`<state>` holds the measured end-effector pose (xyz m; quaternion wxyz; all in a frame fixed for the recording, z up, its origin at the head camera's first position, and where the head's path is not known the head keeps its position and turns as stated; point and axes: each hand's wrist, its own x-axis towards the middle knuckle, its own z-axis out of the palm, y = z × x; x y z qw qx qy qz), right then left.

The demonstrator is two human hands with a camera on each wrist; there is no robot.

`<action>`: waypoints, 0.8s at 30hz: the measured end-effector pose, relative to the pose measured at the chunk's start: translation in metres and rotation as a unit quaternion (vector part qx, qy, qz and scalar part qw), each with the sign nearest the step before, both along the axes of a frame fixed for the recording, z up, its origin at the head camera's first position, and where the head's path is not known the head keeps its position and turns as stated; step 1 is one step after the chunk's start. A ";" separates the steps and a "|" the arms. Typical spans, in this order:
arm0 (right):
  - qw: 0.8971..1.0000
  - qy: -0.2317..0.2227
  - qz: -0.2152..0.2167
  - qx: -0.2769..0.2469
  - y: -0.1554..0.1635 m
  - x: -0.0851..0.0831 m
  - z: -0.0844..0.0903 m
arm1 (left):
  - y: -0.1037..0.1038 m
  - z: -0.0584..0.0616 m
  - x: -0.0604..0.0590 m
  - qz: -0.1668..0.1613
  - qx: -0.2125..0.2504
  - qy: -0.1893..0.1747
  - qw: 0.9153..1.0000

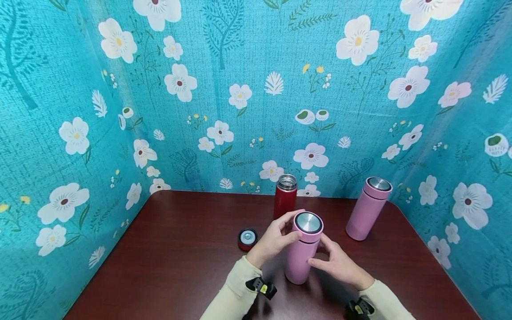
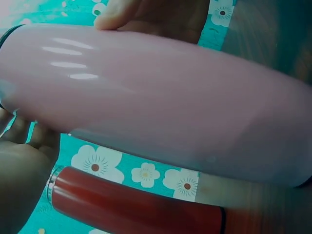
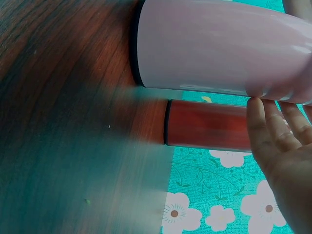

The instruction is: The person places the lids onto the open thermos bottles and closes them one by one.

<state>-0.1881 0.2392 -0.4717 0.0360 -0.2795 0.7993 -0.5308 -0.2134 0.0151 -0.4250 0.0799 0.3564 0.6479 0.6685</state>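
Both my hands are on a pink thermos flask [image 1: 298,262] with a steel-topped pink lid [image 1: 308,222], held roughly upright in front of me. My left hand [image 1: 272,242] grips it at the lid, thumb across the near side and fingers behind. Lower down, my right hand [image 1: 338,262] holds the body between thumb and fingers. Whether its base touches the table cannot be told. The pink body [image 2: 161,97] fills much of the left wrist view, and its black base rim [image 3: 137,44] shows in the right wrist view.
A lidless red thermos flask [image 1: 285,200] stands just behind the held one. Its red lid [image 1: 247,239] lies upside down on the dark wooden table [image 1: 180,249], left of my hands. Another pink flask [image 1: 368,209], lid on, stands at the right. Flowered blue cloth [image 1: 240,124] surrounds the table.
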 end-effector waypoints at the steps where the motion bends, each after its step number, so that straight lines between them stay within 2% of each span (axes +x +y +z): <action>1: 1.000 0.005 0.002 0.000 0.000 0.000 0.000 | 0.000 0.000 0.000 -0.005 0.002 0.006 1.000; 5: 1.000 0.006 0.002 -0.001 0.000 0.000 -0.001 | 0.000 0.000 0.001 -0.006 0.016 0.014 1.000; 10: 1.000 -0.003 -0.003 0.000 0.000 0.000 -0.001 | 0.004 0.001 0.005 0.032 0.010 0.002 0.999; 13: 1.000 -0.017 -0.006 -0.002 -0.001 0.001 0.000 | 0.004 0.005 0.007 0.039 0.005 -0.007 0.999; 14: 1.000 -0.023 -0.007 -0.002 -0.001 0.001 0.000 | 0.003 0.008 0.009 0.037 0.004 -0.008 0.999; 18: 0.999 -0.043 -0.010 -0.006 -0.001 0.002 0.001 | 0.001 0.007 0.008 0.022 0.008 -0.012 1.000; 21: 0.999 -0.048 -0.011 -0.008 -0.001 0.002 0.001 | 0.002 -0.002 0.003 0.005 0.017 -0.008 1.000; 24: 0.999 -0.046 -0.010 -0.007 -0.001 0.002 0.001 | 0.001 -0.004 0.002 -0.009 0.022 0.001 1.000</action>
